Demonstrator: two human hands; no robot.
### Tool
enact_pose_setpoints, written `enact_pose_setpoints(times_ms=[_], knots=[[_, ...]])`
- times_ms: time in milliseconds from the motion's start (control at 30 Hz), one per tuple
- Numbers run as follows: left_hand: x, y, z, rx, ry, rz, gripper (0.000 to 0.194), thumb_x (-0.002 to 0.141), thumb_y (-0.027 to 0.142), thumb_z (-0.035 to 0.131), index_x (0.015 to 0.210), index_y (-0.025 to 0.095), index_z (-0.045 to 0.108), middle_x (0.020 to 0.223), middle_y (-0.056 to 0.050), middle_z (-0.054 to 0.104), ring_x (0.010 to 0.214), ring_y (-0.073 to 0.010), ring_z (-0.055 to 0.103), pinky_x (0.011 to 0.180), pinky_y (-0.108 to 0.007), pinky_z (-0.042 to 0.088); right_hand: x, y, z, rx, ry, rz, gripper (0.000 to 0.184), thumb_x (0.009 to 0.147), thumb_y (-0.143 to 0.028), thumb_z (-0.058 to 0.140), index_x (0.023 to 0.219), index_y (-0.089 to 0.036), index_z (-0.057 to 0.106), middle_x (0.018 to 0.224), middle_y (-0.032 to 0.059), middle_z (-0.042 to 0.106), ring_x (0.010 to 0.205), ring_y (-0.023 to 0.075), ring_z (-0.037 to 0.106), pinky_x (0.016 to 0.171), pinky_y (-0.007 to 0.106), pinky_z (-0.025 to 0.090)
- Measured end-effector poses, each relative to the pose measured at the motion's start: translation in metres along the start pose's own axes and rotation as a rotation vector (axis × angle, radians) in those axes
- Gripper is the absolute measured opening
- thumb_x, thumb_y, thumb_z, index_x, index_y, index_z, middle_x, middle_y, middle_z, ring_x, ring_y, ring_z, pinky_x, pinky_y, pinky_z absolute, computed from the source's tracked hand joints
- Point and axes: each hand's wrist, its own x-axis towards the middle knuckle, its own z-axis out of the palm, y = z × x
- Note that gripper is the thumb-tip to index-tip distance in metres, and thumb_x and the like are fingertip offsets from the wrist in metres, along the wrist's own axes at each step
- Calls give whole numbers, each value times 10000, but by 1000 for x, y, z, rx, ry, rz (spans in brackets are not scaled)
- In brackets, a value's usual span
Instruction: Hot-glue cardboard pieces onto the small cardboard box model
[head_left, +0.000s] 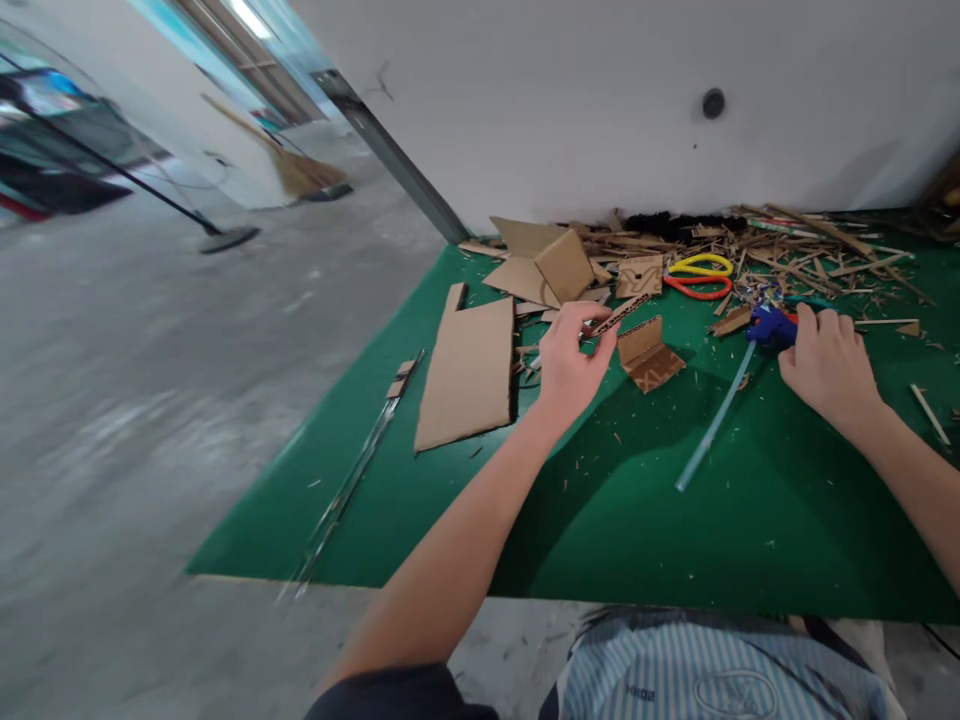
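Note:
My left hand (568,360) pinches a thin cardboard strip (622,314) above the green mat (450,500). A folded cardboard piece (648,354) lies just right of that hand. My right hand (825,362) is closed around a blue glue gun (769,325), with a long clear glue stick (712,425) trailing out of its back across the mat. A large flat cardboard sheet (469,375) lies to the left of my left hand.
Yellow and orange scissors (699,276) lie behind the hands, among several cardboard offcuts (547,265) and a heap of thin scraps (817,250) along the white wall. A metal ruler (360,470) rests near the mat's left edge. A broom (292,165) lies on the concrete floor.

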Motion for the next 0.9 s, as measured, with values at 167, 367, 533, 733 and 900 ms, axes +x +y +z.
enact_pose_setpoints(times_ms=[167,367,533,733,900], knots=[[-3,-7,2,46,-10,66,84,898,210,588,982,212,594,949,-42,677,892,-171,654,775,-320,549,3,2,-5,100,98,14,555,846,-261,484,1382,-120,460,1067,218,595,1004,375,561,765,514,498],[-7,-3,0,68,-94,249,165,880,128,546,1019,211,578,1031,-82,669,1006,-200,644,850,-357,555,-11,-24,-7,550,34,-185,478,777,-305,576,1239,-188,538,1008,128,675,823,278,652,707,394,531],[-8,2,0,146,-144,308,125,918,154,507,991,217,586,987,-80,684,955,-196,654,819,-357,547,-28,-51,-4,749,-34,-220,381,769,-321,626,1141,-263,568,865,46,717,657,229,669,608,329,512],[-7,-1,3,128,-75,401,164,915,121,504,1042,205,564,989,-88,664,958,-194,630,817,-343,536,-31,-51,-7,839,42,-276,334,761,-353,684,1066,-269,577,788,14,707,601,190,656,570,281,492],[-6,-3,3,153,-14,454,177,889,97,557,1034,200,561,955,-77,634,915,-185,590,788,-330,511,-31,-52,-6,874,100,-307,333,753,-369,703,1044,-258,583,742,-1,691,562,165,641,543,251,468]])
